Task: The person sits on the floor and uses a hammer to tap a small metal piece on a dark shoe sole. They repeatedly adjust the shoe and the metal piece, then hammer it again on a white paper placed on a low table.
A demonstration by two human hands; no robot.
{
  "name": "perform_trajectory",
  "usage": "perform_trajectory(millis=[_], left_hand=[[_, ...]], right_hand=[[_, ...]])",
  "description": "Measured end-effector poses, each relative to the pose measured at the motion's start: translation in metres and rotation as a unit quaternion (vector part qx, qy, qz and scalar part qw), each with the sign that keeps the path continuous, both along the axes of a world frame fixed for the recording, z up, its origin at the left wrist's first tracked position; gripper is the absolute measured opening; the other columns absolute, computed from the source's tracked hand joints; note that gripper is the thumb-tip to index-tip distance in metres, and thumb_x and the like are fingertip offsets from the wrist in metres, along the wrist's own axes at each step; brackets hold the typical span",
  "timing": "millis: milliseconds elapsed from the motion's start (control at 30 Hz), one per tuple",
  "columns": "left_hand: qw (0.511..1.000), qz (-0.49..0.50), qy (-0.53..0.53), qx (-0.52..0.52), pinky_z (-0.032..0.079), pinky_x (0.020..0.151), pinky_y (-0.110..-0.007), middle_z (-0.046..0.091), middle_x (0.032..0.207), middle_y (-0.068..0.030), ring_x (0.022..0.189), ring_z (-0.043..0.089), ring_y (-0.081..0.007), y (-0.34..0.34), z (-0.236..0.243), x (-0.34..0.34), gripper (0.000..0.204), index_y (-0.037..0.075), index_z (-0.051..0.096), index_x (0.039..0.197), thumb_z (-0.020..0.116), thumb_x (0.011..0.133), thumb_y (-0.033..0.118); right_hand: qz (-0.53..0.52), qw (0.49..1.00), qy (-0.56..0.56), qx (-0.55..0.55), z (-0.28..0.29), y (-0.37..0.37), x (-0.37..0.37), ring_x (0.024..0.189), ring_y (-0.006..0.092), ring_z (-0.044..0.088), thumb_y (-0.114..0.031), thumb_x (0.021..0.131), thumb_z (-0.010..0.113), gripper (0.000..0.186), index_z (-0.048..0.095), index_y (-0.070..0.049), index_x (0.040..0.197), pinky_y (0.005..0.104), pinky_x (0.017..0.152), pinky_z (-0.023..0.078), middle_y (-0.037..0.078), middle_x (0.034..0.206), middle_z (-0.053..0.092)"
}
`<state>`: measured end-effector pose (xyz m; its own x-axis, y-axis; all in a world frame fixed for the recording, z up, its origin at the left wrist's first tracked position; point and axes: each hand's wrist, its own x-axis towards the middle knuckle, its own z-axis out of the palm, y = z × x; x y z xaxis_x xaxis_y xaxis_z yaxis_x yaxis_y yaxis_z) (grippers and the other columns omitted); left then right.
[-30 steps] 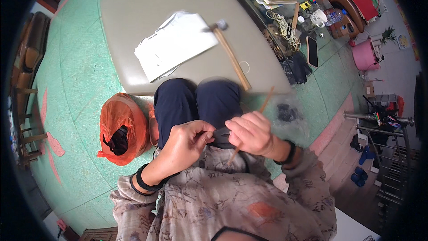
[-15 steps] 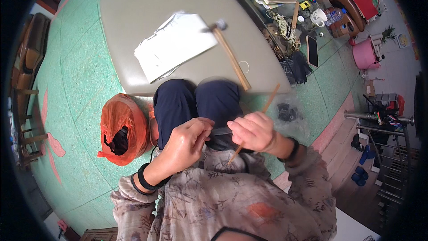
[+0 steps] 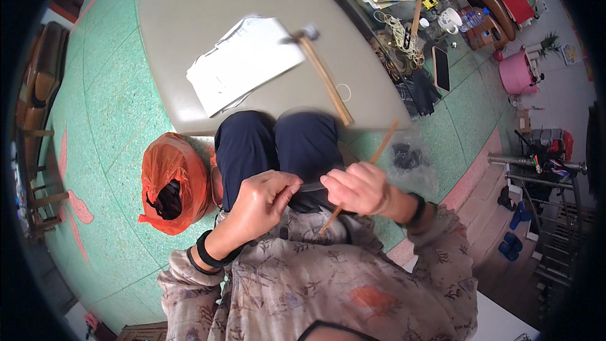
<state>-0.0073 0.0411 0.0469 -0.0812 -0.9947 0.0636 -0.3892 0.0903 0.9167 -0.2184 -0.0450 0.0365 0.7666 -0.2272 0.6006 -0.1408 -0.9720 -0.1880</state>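
Note:
My left hand (image 3: 262, 199) pinches the left end of a thin, dark translucent strip (image 3: 310, 187) above my lap. My right hand (image 3: 356, 189) is closed around a thin wooden stick (image 3: 384, 143), which slants from upper right to lower left, and is at the strip's right end. Beyond my knees, on the padded grey surface (image 3: 173, 12), lie white papers (image 3: 243, 66), a hammer (image 3: 322, 76) with a wooden handle and a thin rubber loop (image 3: 343, 92).
An orange plastic bag (image 3: 189, 183) stands left of my legs. A cluttered glass table (image 3: 379, 19) at upper right holds papers, cups, cord and a phone (image 3: 440, 69). A pink bucket (image 3: 514, 76), metal rail (image 3: 549, 164) and blue slippers (image 3: 510, 246) are at right.
The stick and my right hand have shifted slightly right over the last second; my left hand has made small shifts while still pinching. The surroundings shift very slightly in view.

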Motion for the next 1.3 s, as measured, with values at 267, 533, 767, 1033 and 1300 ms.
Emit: perform_trajectory(millis=[267,533,767,1033,1300], left_hand=[[0.997,-0.001,0.073,0.032,0.05,0.064,-0.029,0.066,0.087,-0.0131,0.073,0.063,-0.0179,0.0,-0.001,-0.004,0.012,-0.004,0.063,0.091,0.062,0.084,0.005],[0.996,0.003,0.065,0.068,0.05,0.064,-0.029,0.066,0.083,-0.0143,0.072,0.064,-0.0232,-0.001,0.002,-0.005,0.011,-0.003,0.066,0.09,0.064,0.082,0.005],[0.997,0.066,0.027,-0.026,0.048,0.062,-0.029,0.065,0.08,-0.0116,0.068,0.061,-0.0229,-0.003,0.004,-0.004,0.007,-0.002,0.064,0.087,0.063,0.081,0.002],[0.996,0.045,0.034,-0.074,0.05,0.071,-0.03,0.065,0.092,-0.013,0.082,0.063,-0.0256,-0.007,-0.005,-0.004,0.009,-0.003,0.061,0.09,0.06,0.081,-0.003],[0.997,0.058,0.026,-0.032,0.05,0.071,-0.03,0.064,0.094,-0.0139,0.082,0.063,-0.0266,-0.007,-0.004,-0.003,0.01,-0.004,0.06,0.091,0.058,0.082,-0.003]], right_hand=[[0.038,0.999,-0.006,-0.027,0.002,-0.003,-0.004,0.059,0.0121,0.048,-0.008,0.071,0.063,0.021,0.062,-0.001,0.091,0.0219,0.047,0.038,0.006,0.09,0.057],[0.061,0.998,0.017,-0.023,0.009,-0.003,-0.004,0.062,0.0127,0.053,-0.005,0.072,0.065,0.022,0.062,-0.001,0.093,0.0221,0.047,0.04,0.007,0.092,0.058],[-0.049,0.934,-0.073,0.346,0.003,-0.001,0.0,0.071,0.0216,0.064,-0.001,0.069,0.073,0.031,0.057,0.0,0.096,0.0294,0.061,0.051,0.01,0.095,0.063],[-0.038,0.853,-0.094,0.512,0.004,0.001,0.004,0.047,0.0013,0.035,0.006,0.073,0.067,0.021,0.055,-0.002,0.088,0.0186,0.043,0.032,0.006,0.1,0.064],[-0.038,0.84,-0.135,0.525,-0.005,0.003,0.013,0.061,0.0078,0.053,0.005,0.074,0.067,0.018,0.055,0.0,0.086,0.0201,0.052,0.043,0.006,0.091,0.062]])
